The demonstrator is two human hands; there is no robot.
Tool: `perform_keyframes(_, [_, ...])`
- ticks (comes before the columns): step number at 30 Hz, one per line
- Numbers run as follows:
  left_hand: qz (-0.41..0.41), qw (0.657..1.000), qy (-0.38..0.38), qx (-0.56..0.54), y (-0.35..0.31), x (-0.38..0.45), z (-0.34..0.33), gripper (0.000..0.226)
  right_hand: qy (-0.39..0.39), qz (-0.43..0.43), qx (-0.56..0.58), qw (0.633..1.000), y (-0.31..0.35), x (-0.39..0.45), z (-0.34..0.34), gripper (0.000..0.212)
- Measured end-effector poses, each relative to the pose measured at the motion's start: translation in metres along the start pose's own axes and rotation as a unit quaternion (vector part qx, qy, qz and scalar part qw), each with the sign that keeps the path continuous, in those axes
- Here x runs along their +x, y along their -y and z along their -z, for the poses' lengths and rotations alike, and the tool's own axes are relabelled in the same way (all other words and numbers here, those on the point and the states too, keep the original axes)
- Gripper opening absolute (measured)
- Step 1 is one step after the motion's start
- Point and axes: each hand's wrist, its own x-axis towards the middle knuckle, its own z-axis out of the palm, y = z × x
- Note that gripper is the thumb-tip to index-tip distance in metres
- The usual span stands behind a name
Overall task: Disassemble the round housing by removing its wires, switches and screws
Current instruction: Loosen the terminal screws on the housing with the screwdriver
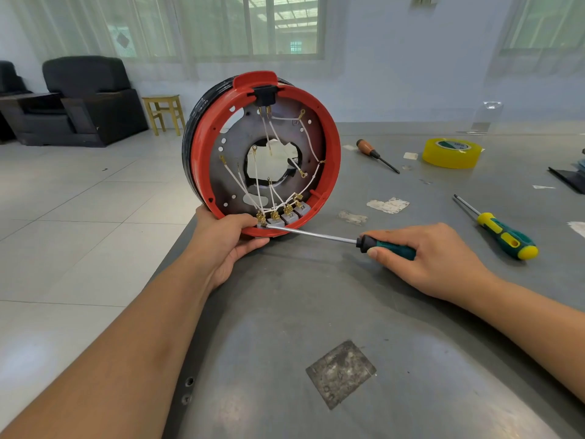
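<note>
The round housing (264, 153), a glossy red plastic ring around a dark metal plate, is being held upright on the grey counter (316, 312) by the left hand (226, 240), whose fingers are being curled around its lower rim. A screwdriver (332, 239) with a smooth steel shaft is being gripped at its teal handle by the right hand (424, 258); its tip is touching the grey switches (281, 217), just beside the left thumb. Thin white wires (275, 147) are crossing the plate above them.

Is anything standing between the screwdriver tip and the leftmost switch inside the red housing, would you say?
Nothing visible: the screwdriver in the right hand already reaches the leftmost switch; the left hand grips the housing rim beside it.
</note>
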Motion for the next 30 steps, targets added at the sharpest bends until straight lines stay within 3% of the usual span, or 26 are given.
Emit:
perform_keyframes(9, [0.013, 1.000, 0.003, -0.021, 0.0001, 0.0012, 0.0016, 0.050, -0.053, 0.088, -0.095, 0.990, 0.0007, -0.0015, -0.0006, 0.047])
perform_keyframes(13, [0.013, 0.999, 0.001, -0.029, -0.0009, -0.0003, 0.0011, 0.048, -0.055, 0.101, -0.105, 0.988, 0.0011, -0.0022, 0.0004, 0.042])
perform_keyframes(19, [0.013, 1.000, 0.002, -0.019, 0.0001, 0.0003, 0.0011, 0.057, -0.006, 0.016, 0.028, 0.999, -0.0052, -0.0012, 0.0027, 0.036])
perform_keyframes(30, [0.007, 1.000, 0.002, -0.005, 0.0003, 0.0002, 0.0007, 0.059, 0.020, -0.020, 0.073, 0.997, -0.0065, 0.0013, 0.0024, 0.029])
